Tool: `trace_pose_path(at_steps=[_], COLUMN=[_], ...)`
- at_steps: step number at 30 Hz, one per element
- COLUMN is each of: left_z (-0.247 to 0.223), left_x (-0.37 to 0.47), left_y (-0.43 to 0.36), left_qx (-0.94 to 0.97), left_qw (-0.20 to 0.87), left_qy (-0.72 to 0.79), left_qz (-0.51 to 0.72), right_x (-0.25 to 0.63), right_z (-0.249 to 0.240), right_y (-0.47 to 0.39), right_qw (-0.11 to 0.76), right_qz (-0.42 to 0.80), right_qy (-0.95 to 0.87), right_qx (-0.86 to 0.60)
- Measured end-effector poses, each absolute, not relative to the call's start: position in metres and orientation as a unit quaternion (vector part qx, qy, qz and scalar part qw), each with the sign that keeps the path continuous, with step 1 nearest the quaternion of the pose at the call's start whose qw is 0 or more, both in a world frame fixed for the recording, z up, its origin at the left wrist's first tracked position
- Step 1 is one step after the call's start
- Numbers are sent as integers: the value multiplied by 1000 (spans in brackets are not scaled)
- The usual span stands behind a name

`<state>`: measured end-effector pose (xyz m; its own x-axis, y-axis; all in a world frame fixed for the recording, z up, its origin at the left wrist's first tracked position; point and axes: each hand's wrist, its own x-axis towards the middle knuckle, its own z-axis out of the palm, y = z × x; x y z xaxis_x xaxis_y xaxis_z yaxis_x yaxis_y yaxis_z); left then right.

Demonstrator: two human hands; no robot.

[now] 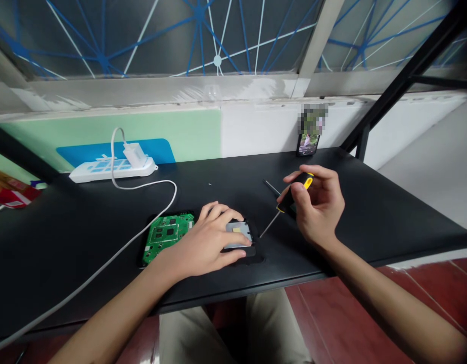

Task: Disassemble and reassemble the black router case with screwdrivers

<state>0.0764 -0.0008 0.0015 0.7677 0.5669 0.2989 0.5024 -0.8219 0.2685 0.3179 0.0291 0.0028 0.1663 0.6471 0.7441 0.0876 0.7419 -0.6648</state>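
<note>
At a black desktop [385,212], grips a slim steel screwdriver with a black-and-yellow handle [286,201] in the curled fingers of the right hand [323,210]. Slants its long axis down and leftward from the grip, with the tip just beside the right edge of a dark, flat casing with a silver-grey metal plate [240,242]. Rests the left hand [205,245] palm-down and loosely spread over the casing, well to the left of the right hand and clearly nearer to the plate, with no clenched grip on it. Cannot tell from this angle whether to call the tip touching or raised.

Beside the left wrist, shows a green circuit board [169,233] in a black shell, crossed at a corner by a long white cable [138,233]. Behind the screwdriver, shows a thin metal shaft [271,187], partly hidden by the right hand. Along the back, includes a white power strip [100,170] with a white plug-in charger [135,154], and a lit smartphone [308,144] upright against the wall. Takes in a red-and-orange packet [15,192] at far left, line-patterned window panes [161,40] above and red floor tiles [434,288] below.
</note>
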Motion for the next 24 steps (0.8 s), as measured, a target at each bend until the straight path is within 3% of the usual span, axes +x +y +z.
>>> trace_pose_path(at_steps=[24], left_z=[5], left_x=[77], left_y=[-2], left_qx=[938], left_qw=[93], left_qy=[281], left_qz=[182], right_x=[311], right_z=[-3], right_y=[22], right_qw=[691], right_qz=[188], right_qy=[-645], right_qx=[-267])
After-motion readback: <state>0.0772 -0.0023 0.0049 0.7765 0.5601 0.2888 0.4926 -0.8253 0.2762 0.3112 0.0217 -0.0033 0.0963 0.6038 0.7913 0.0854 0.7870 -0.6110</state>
